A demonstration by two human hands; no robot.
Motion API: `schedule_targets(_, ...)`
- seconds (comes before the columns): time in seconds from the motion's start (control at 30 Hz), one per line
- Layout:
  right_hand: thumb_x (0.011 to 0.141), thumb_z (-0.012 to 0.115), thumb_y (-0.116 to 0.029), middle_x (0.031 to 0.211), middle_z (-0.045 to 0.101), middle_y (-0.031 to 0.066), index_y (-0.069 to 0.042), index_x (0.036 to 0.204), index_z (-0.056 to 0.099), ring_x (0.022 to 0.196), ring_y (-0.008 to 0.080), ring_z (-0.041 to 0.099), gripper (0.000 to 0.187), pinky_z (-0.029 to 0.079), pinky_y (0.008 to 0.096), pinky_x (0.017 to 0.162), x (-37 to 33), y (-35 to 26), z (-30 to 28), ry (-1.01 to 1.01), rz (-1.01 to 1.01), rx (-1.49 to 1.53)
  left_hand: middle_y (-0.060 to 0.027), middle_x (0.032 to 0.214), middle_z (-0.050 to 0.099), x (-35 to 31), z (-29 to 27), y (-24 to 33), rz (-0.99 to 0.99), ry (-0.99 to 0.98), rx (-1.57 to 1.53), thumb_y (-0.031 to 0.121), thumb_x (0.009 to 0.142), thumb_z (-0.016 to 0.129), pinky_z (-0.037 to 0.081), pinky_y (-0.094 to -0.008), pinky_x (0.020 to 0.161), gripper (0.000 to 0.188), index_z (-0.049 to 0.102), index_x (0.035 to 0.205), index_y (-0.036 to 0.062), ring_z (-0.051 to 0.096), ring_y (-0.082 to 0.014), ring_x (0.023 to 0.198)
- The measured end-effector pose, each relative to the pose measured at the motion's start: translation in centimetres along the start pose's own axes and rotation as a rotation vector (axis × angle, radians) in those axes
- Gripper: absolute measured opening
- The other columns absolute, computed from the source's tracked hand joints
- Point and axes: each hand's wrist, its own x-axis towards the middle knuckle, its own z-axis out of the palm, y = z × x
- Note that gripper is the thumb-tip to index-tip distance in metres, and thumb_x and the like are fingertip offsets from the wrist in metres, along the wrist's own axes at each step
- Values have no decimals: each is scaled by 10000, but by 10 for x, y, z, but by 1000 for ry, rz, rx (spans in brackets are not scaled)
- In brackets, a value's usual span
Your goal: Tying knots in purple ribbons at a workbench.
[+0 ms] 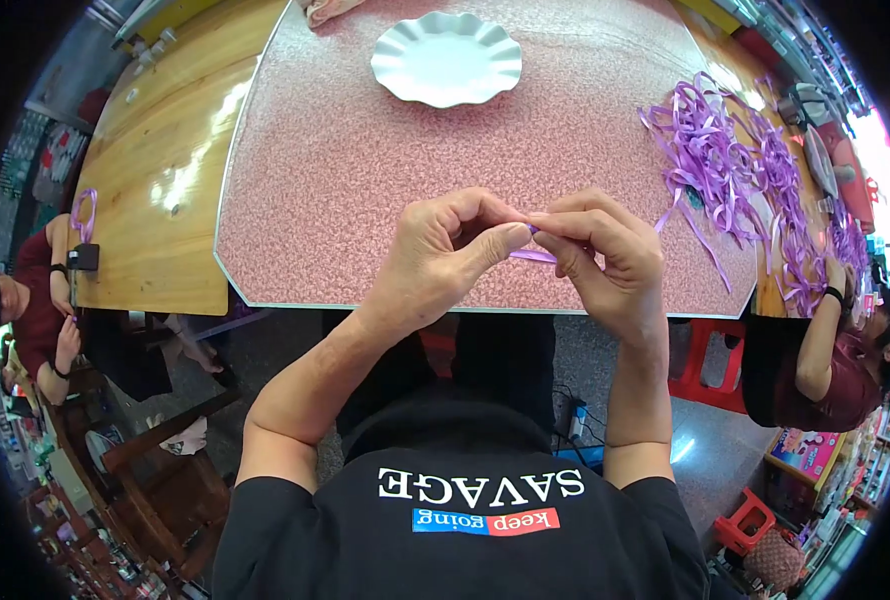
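Note:
My left hand [440, 245] and my right hand [605, 250] meet above the near part of the pink tabletop [355, 170]. Both hands pinch a purple ribbon [533, 256] between thumb and fingertips. A short stretch of it shows below the fingertips; most of the ribbon is hidden by the hands. Off to the right lies a tangled heap of purple ribbons [710, 150], with one loose strand trailing toward the near edge. A pale scalloped plate [447, 62] rests at the far middle of the tabletop, apart from my hands.
A wooden table [165, 170] adjoins on the left, with a small black box [84, 257] near a purple ribbon loop [85, 212]. One person [40, 300] sits at far left, another [845, 370] at far right by more ribbons. A red stool [707, 375] stands below the right edge.

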Motion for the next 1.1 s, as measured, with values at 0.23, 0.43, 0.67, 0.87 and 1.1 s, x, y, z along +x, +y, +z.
schedule_targets(0.23,873,676,91,948,668,114,41,998,716,721,114,636,140,518,230,566,0,-1,1,-6,89,59,0,873,663,3,0,6,-12,-8,104,96,951,694,469,-200,686,117,698,1022,2,574,-40,797)
schedule_targets(0.43,897,680,51,947,675,122,30,1001,720,747,144,672,114,555,247,599,-6,6,14,126,177,487,-30,923,647,-2,4,-12,162,37,103,65,958,672,489,-211,713,102,672,1024,-13,587,-57,818)
schedule_targets(0.67,917,673,11,986,663,141,26,1058,697,763,164,670,144,593,283,656,-7,29,29,184,52,443,-12,872,659,7,11,-18,118,127,-132,81,953,690,483,-204,671,113,661,1017,-7,604,-54,786)
schedule_targets(0.87,912,710,-36,922,679,97,46,1090,686,699,100,623,197,605,287,659,-7,11,25,267,403,628,-17,885,655,11,8,-20,213,130,53,57,940,693,492,-208,674,112,661,1028,-5,617,-57,794)
schedule_targets(1.1,920,705,-30,926,703,84,43,1092,692,745,98,662,187,561,222,630,-15,10,20,215,397,532,-51,938,642,9,5,-7,467,105,475,3,884,725,461,-225,664,196,668,1070,17,568,-88,769)
